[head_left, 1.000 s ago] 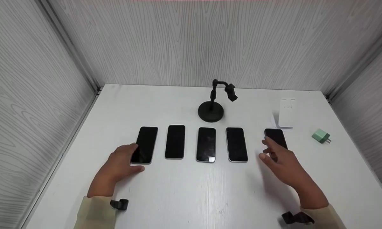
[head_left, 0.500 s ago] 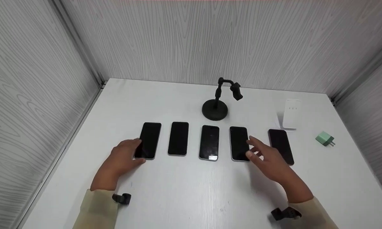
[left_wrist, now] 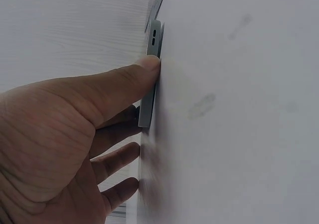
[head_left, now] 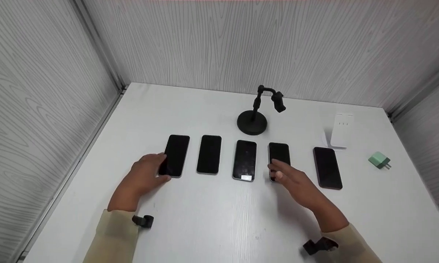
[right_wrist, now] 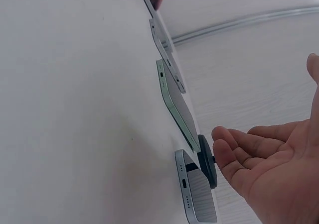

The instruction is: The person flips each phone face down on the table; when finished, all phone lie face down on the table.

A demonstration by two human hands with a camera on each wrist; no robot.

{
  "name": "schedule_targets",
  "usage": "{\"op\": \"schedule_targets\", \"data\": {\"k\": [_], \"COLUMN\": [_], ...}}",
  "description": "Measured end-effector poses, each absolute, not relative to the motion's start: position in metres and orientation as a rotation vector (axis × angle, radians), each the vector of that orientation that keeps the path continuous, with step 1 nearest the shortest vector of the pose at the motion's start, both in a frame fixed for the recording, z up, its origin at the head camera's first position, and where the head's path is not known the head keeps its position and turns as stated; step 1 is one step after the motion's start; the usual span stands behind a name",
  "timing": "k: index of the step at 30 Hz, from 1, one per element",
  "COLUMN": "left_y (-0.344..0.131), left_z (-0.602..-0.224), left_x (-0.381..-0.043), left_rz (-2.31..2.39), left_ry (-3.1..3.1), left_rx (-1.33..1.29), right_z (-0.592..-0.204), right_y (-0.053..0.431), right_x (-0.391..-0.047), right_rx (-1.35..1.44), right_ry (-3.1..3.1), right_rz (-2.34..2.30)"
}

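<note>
Several smartphones lie in a spaced row on the white table, dark screens up. My left hand grips the lower left corner of the leftmost smartphone; in the left wrist view the thumb presses its end edge, with fingers behind it. My right hand, loosely bent and holding nothing, is over the fourth smartphone and covers its lower part. Between them lie a second smartphone and a third, green-edged smartphone with a bright reflection. A fifth smartphone lies right of my right hand.
A black phone stand with a round base and bent arm rises behind the row. To the back right is a white slotted box, with a green plug charger beyond it. Grey wood-grain panels enclose the table's back and sides.
My right hand has moved left, from the fifth smartphone to over the fourth. My left hand stays at the leftmost smartphone. The head view has shifted and turned slightly.
</note>
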State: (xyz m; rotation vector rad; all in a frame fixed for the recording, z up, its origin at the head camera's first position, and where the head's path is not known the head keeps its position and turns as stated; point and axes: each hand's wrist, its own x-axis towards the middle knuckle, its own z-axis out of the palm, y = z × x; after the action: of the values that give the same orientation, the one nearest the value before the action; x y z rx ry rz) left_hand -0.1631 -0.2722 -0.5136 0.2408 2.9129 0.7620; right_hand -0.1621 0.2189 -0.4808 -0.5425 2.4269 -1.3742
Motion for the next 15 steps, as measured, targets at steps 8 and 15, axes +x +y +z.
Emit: {"op": "schedule_targets", "data": {"k": [8, 15], "left_y": [-0.271, -0.27], "left_z": [-0.513, -0.509], "left_x": [-0.164, -0.16], "left_rz": [0.771, 0.737], "left_ry": [2.918, 2.914], "left_rx": [0.26, 0.239], "right_z": [-0.48, -0.478], "right_y": [0.208, 0.192], "right_x": [-0.164, -0.167], "right_rx": [-0.634, -0.694], "right_ry": [2.332, 2.273], "right_rz": [-1.493, -1.53]}}
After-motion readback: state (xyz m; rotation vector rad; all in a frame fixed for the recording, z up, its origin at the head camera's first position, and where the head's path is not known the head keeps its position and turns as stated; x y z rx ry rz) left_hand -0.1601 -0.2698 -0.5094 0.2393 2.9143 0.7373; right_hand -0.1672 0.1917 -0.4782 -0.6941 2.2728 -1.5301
